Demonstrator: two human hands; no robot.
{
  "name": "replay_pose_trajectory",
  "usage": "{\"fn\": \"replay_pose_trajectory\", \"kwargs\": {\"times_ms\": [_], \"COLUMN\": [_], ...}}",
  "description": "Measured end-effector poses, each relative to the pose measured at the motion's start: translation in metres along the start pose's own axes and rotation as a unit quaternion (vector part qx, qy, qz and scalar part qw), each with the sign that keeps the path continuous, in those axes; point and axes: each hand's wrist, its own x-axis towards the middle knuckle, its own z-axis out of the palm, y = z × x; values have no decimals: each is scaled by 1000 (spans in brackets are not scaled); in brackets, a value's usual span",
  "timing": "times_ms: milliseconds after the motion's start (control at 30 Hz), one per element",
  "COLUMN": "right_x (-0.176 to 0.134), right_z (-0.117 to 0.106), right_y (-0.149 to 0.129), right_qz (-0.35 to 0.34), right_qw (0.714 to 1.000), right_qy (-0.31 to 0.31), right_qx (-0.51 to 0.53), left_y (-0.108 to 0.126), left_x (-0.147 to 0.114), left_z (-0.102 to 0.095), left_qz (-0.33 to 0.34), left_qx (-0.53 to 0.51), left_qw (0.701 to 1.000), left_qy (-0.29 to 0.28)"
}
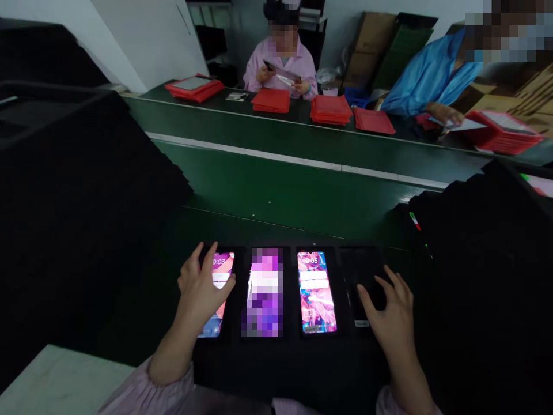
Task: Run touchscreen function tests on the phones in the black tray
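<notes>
Several smartphones lie side by side in a row on a dark surface before me. My left hand (203,288) is over the leftmost lit smartphone (223,294), fingers spread toward its top and thumb along its right side; it covers part of the screen. To the right lie a smartphone with a blurred purple screen (264,294) and a smartphone with a pink and blue screen (317,302). My right hand (389,300) is at the right side of a dark-screened smartphone (358,271), thumb over it and fingers apart. Whether the fingertips press on the phones I cannot tell.
Tall black stacks stand at my left (86,173) and right (484,259). Beyond a green bench with a pale edge strip (259,154) are red packet stacks (330,108). Two co-workers, in pink (280,57) and blue (432,75), handle flat items there.
</notes>
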Motion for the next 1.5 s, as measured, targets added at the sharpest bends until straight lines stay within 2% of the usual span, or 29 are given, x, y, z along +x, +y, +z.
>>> {"fn": "replay_pose_trajectory", "kwargs": {"times_ms": [67, 133, 300, 433, 567, 633, 700, 900, 1033, 1133, 1233, 1300, 1367, 1500], "right_x": [1, 1, 2, 11, 13, 10, 8, 9, 2, -5, -12, -17, -23, -31], "right_z": [0, -1, -12, -35, -52, -55, -56, -68, -77, -71, -53, -40, -29, -13], "right_y": [2, 3, 3, 16, 37, 41, 40, 47, 52, 29, -13, -43, -70, -108], "right_qz": [-2, -9, -45, -90, -101, -96, -98, -78, -71, -101, -175, -231, -275, -320], "right_qw": [1000, 1000, 998, 992, 985, 986, 987, 992, 994, 994, 981, 960, 939, 912], "right_qy": [-7, -17, -36, -83, -117, -115, -112, -101, -65, -15, -34, -76, -118, -201], "right_qx": [7, 15, 11, 20, 71, 73, 60, 14, -43, -28, 79, 138, 170, 161], "left_y": [0, 3, 17, 21, 10, 4, 1, 14, 1, -19, -35, -42, -46, -47], "left_x": [3, 7, 12, 10, 0, -7, -13, -27, -36, -36, -30, -22, -10, 12], "left_z": [-4, -8, -14, -16, -21, -23, -25, -21, -19, -20, -17, -12, -5, 6], "left_qz": [-21, -78, -257, -280, -336, -377, -388, -368, -287, -227, -177, -117, -83, -113], "left_qx": [-84, -164, -301, -331, -313, -303, -315, -342, -360, -340, -306, -282, -298, -426], "left_qw": [996, 981, 911, 891, 882, 872, 864, 864, 886, 906, 923, 941, 946, 897], "left_qy": [37, 70, 114, 138, 102, 73, 58, 26, -52, -111, -153, -144, -99, -25]}}
